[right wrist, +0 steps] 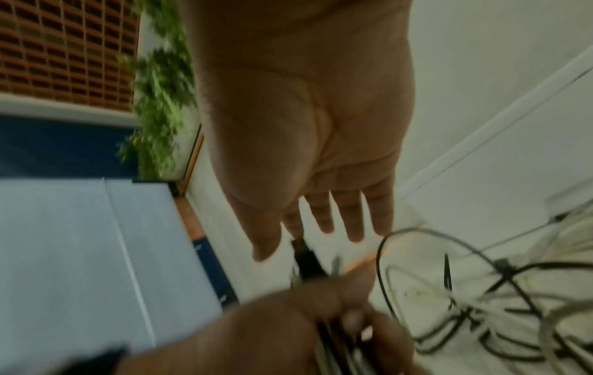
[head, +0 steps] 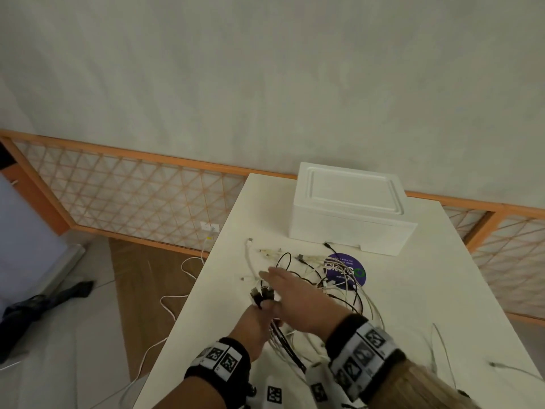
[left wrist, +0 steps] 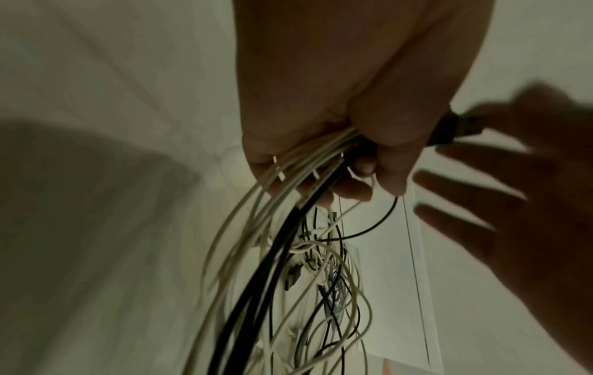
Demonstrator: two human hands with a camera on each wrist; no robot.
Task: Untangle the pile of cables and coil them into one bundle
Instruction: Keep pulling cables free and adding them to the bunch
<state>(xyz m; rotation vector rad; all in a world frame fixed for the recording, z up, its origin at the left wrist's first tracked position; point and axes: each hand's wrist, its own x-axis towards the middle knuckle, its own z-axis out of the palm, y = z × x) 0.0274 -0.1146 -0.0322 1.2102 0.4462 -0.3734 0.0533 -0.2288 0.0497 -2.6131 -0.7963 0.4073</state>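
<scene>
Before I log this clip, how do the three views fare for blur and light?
Head: evenly lit, right hand motion-smeared. Left wrist: dim, left hand and cables readable, right hand a dark blur. Right wrist: palm fairly clear, left hand and background soft.

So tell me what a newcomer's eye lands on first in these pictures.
First the tangle of black and white cables sprawled across the middle of the white table, with the left hand gripping a gathered bunch of them near the table's front edge. Next the right hand, fingers straight, stretched over the pile. Behind, a white foam box sits at the table's far end.
</scene>
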